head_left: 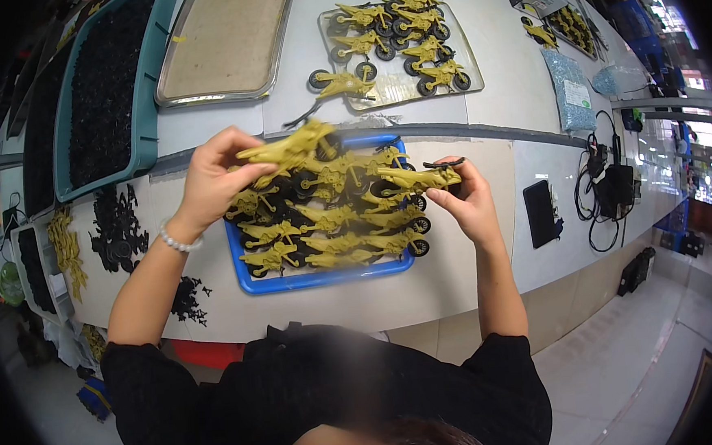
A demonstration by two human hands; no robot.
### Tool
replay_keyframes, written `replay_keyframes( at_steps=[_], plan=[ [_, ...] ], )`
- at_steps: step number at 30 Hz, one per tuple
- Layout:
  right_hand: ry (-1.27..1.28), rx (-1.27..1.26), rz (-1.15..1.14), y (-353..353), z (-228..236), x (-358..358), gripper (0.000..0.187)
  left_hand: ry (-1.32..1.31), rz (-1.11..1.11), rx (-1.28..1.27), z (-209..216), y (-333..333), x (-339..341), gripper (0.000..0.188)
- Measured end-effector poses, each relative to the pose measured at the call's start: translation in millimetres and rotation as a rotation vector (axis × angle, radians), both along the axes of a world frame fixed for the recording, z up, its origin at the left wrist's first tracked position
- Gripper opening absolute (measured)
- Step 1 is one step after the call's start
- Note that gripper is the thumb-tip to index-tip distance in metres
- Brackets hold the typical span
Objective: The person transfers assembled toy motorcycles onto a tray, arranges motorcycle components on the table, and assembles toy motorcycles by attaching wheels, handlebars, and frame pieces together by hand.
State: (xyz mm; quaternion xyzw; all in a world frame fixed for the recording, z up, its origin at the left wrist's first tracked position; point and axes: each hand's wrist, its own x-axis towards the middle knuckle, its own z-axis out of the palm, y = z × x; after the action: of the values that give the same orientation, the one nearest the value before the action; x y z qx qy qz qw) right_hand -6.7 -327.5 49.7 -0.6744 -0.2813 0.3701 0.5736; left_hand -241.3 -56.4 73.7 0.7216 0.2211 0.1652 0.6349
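My left hand (227, 177) grips a yellow toy motorcycle (294, 147) by one end, raised over the far left part of a blue tray (319, 280). Part of that toy is smeared by motion. In my right hand (464, 195) is another yellow toy motorcycle (409, 178) with black handlebars, held above the tray's right edge. Below both hands, rows of yellow toy motorcycles (327, 218) with black wheels fill the tray. The fingers of both hands are closed round their toys.
Beyond the blue tray, a clear tray (377, 101) holds several more toy motorcycles. At left stand a green bin (142, 129) of black parts and loose black pieces (117, 229). A phone (540, 214) and black cables (586, 184) lie at right; an empty metal-rimmed tray (223, 47) lies behind.
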Motion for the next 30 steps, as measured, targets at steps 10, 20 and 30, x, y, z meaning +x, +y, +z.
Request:
replay_keyframes(
  at_steps=[10, 20, 30],
  plan=[
    [0.157, -0.243, 0.063, 21, -45, 0, 0.038, 0.298, -0.040, -0.418, -54, -9, -88, 0.022],
    [0.181, -0.361, 0.162, 17, -36, -24, 0.034, 0.431, -0.103, -0.261, -73, -1, -92, 0.020],
    [-0.134, -0.371, 0.140, 41, -71, -85, 0.033, 0.516, -0.032, -0.097, -82, 1, -104, 0.021]
  ],
)
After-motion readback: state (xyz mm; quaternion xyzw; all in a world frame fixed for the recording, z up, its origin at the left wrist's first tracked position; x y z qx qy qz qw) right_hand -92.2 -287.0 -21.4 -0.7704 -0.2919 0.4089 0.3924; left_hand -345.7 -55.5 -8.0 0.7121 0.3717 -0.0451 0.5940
